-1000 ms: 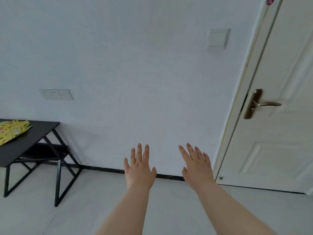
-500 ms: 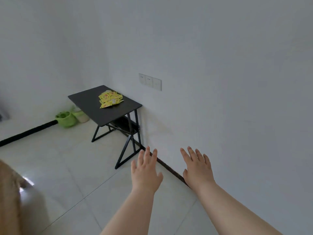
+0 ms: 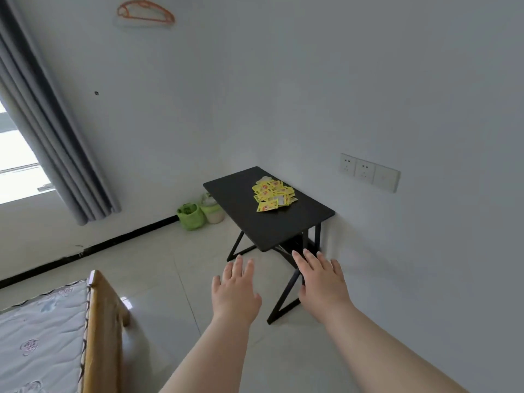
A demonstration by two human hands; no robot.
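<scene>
Approach step, as judged: left hand and right hand hover empty, fingers straight and spread, while the yellow sachets lie well beyond the fingertips on the black table, so the next move calls for closing that gap before grasping.

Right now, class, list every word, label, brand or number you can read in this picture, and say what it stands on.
No text here can be read for certain.
Red and dark print on the yellow sachets lying on the black table: too small and blurred to read.
Faint stitched marks on the mattress: too blurred to read.
No lettering shows on the wall sockets.
</scene>
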